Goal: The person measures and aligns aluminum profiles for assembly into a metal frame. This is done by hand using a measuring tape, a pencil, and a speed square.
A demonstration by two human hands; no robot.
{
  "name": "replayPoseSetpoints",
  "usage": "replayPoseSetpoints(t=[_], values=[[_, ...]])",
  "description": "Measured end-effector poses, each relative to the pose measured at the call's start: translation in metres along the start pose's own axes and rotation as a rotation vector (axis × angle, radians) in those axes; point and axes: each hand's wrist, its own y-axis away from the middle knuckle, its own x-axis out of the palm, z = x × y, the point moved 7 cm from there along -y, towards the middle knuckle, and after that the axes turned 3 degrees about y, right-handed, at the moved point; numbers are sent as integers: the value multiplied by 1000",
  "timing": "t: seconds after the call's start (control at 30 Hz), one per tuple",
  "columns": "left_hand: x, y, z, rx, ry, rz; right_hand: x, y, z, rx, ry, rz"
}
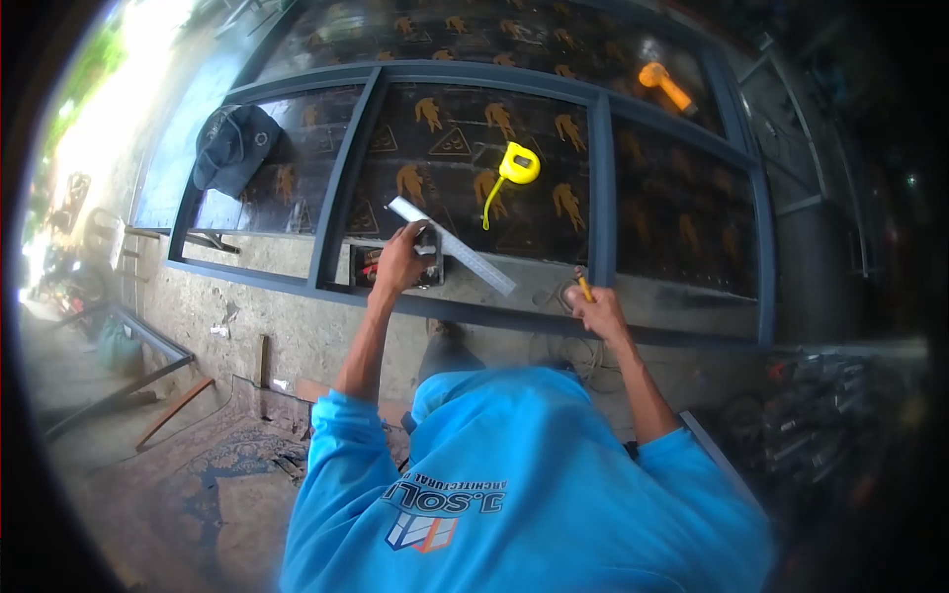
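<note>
Two hands are at work on the blue metal frame [600,188], and everything here is best placed against it. Your left hand [398,262] is closed over the stock of a steel square [450,259], pressing it down near the frame's lower rail, with the blade running diagonally up and away across the middle bay. Your right hand [593,308] is curled shut around a yellow pencil [585,288], just beside the foot of the frame's right-hand upright.

Judging by its look, the square is stiff, thin and light, with smooth slippery faces, so keep your grip on the thick stock rather than the blade. The pencil is light and will snap if levered.

Inside the middle bay lies a yellow tape measure [518,164]. A dark cap [235,145] rests on the left bay, and an orange tool [664,85] sits beyond the top rail.
</note>
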Motion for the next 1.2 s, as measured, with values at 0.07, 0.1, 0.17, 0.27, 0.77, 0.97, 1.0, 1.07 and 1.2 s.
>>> replayPoseSetpoints(t=[0.07, 0.1, 0.17, 0.27, 0.77, 0.97, 1.0, 1.07, 1.2], values=[[-6, -51, 8, 114, -157, 40, -1, -50, 29, -77, 82, -172], [-5, -75, 17, 163, -220, 65, 3, -74, 46, -77, 57, -227], [-12, -116, 28, 206, -222, 116, 10, -130, 67, -114, 38, -336], [-16, -128, 33, 348, -284, 32, 21, -178, 96, 57, -53, -503], [5, -77, 25, -312, 1464, -55, 178, -121, 231, -595, 297, -95], [-26, -8, 43, -446, 1515, -241, 248, -97, 194, -142, -369, 110], [-39, -2, 41, -359, 1319, -250, 263, -107, 161, -125, -400, 144], [-42, 0, 62, -308, 833, -274, 285, -110, 157, -125, -443, 156], [-170, -19, 85, -33, 625, 230, 353, -82, 209, 346, -1087, 490]])
